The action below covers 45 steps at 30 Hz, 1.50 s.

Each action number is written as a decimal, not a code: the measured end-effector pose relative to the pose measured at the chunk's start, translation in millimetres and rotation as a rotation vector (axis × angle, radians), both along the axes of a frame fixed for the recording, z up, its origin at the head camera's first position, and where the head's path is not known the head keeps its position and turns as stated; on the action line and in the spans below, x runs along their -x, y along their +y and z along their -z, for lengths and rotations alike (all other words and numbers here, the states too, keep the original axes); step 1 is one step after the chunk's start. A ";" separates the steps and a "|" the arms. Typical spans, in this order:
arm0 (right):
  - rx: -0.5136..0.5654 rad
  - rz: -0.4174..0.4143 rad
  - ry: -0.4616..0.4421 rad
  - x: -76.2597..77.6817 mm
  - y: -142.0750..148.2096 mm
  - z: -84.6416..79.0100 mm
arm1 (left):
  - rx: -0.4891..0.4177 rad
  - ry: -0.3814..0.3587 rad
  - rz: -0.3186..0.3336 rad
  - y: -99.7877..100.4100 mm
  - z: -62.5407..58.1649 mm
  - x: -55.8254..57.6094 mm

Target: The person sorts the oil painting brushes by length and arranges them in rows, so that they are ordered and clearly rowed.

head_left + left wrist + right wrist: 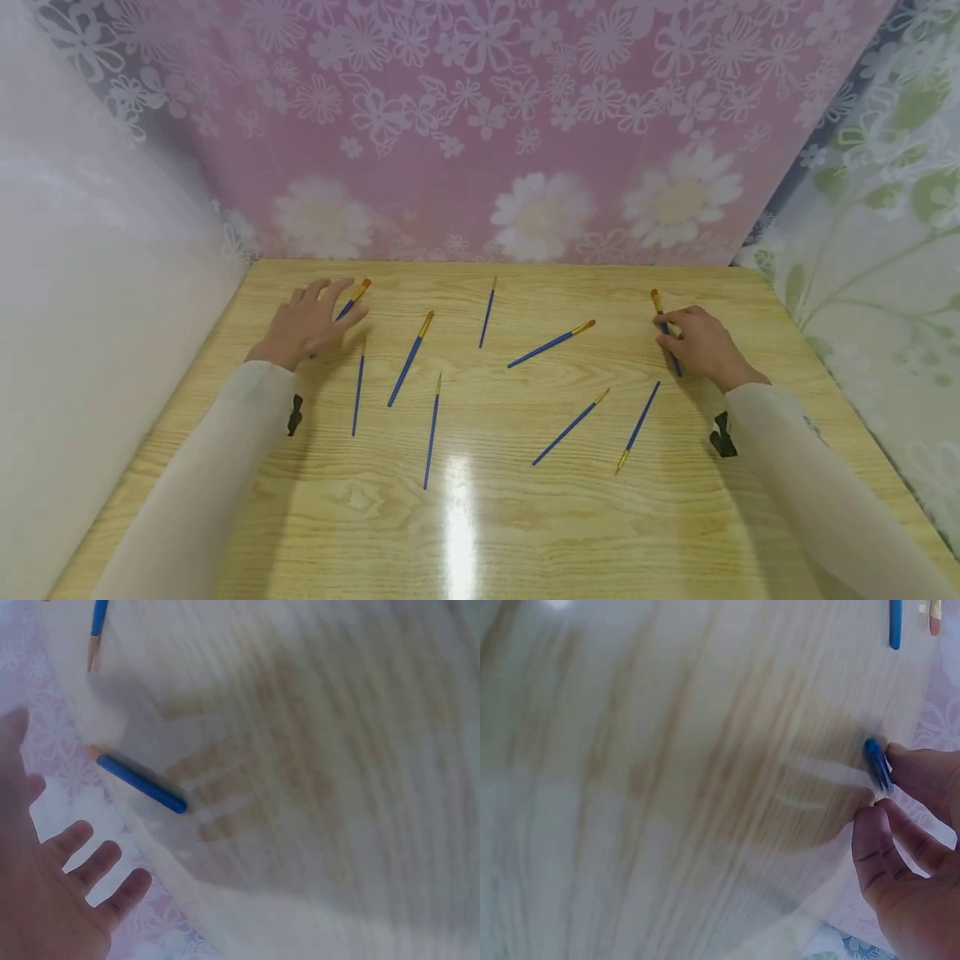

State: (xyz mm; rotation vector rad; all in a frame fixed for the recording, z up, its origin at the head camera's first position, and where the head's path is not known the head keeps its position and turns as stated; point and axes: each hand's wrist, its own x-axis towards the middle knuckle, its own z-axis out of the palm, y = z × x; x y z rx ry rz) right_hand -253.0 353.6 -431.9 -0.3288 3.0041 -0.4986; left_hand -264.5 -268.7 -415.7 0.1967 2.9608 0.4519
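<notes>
My left hand (303, 323) is over a flat-tipped blue paintbrush (362, 289) at the table's far left, its fingers spread and loosely bent. In the left wrist view, that brush's blue handle (142, 784) lies apart from the fingertips (133, 885). Over at the right, my right hand (703, 343) pinches another flat-tipped blue paintbrush (656, 300) between thumb and fingers. The right wrist view shows this handle (876, 763) against the thumb, with the fingers curled close by. Part of each brush is hidden by the hand.
Several blue paintbrushes lie scattered between the hands, among them a wide one (408, 367), a slanted one (551, 344) and a thin one (432, 433). The wood-grain table (480, 533) meets a pink floral backdrop (465, 183) and pale side walls.
</notes>
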 end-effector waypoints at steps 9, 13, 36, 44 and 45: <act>-0.011 -0.003 0.013 1.4 -1.2 1.8 | 0.005 0.019 0.041 -4.5 8.2 -7.6; -0.005 0.003 0.018 0.4 -2.0 2.3 | -0.017 0.055 0.059 -4.7 11.8 -9.1; 0.011 0.023 -0.009 2.4 -3.6 3.8 | 0.113 0.207 0.153 2.8 18.0 -6.2; 0.011 0.029 -0.003 2.3 -4.9 4.6 | 0.169 0.195 0.128 8.5 18.4 -4.2; 0.010 0.029 -0.006 2.1 -4.6 4.9 | 0.157 0.199 0.123 8.9 18.7 -3.9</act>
